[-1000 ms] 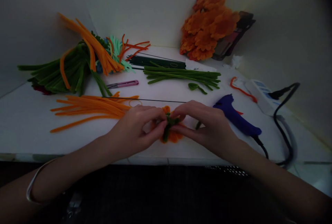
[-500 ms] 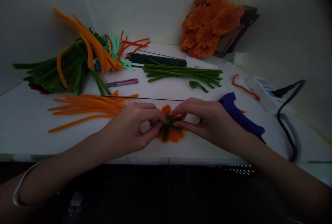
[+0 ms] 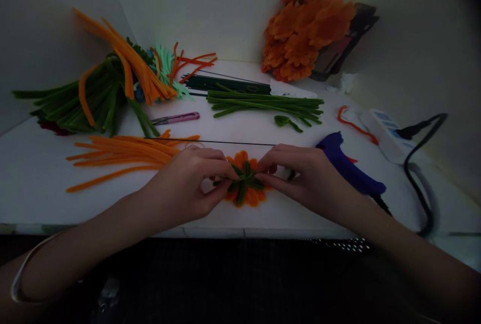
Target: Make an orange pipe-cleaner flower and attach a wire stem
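Note:
An orange pipe-cleaner flower [image 3: 255, 196] lies on the white table near its front edge, with a green star-shaped piece [image 3: 246, 180] over its middle. My left hand [image 3: 199, 179] pinches one green arm at the left side of the flower. From the right, my right hand [image 3: 300, 169] has its thumb and forefinger closed on the flower's other side, at a green arm. Just beyond both hands runs a thin black stem wire [image 3: 210, 141]. Orange pipe cleaners [image 3: 124, 156] lie left of my left hand. A blue glue gun [image 3: 347, 166] rests to the right of my right hand.
Green pipe cleaners [image 3: 263, 104] and dark stem wires [image 3: 225, 84] lie farther back. Pink-handled snips [image 3: 180, 117] are left of them. A green bundle [image 3: 86, 98] fills the left rear. Orange flowers [image 3: 300, 28] stand at the back right, near a power strip [image 3: 387, 133] with a black cord.
My right hand has shifted slightly right, away from the flower's centre, so more of the green star shows. My left hand stays nearly in place. The view has shifted a little.

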A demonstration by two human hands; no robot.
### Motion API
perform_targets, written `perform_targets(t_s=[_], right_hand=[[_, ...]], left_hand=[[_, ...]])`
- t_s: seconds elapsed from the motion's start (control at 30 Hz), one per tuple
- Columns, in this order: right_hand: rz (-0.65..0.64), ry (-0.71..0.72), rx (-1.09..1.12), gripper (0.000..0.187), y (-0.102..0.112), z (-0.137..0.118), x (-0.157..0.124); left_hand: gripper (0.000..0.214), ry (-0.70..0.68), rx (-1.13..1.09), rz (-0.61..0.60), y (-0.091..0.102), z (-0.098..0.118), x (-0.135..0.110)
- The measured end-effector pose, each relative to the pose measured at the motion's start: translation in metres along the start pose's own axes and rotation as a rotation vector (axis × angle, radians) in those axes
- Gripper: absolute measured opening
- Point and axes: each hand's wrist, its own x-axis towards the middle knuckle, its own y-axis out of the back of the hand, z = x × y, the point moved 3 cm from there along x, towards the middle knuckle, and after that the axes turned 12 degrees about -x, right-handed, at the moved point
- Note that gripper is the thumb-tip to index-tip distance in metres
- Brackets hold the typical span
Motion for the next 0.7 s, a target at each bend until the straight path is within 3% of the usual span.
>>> perform_targets(t_s=[0.7], right_hand=[[0.029,0.004,-0.009,0.009,-0.0033,-0.0013,-0.0016]], left_hand=[[0.015,-0.179,0.296,-0.004,-0.0049,0.0052,-0.0039]])
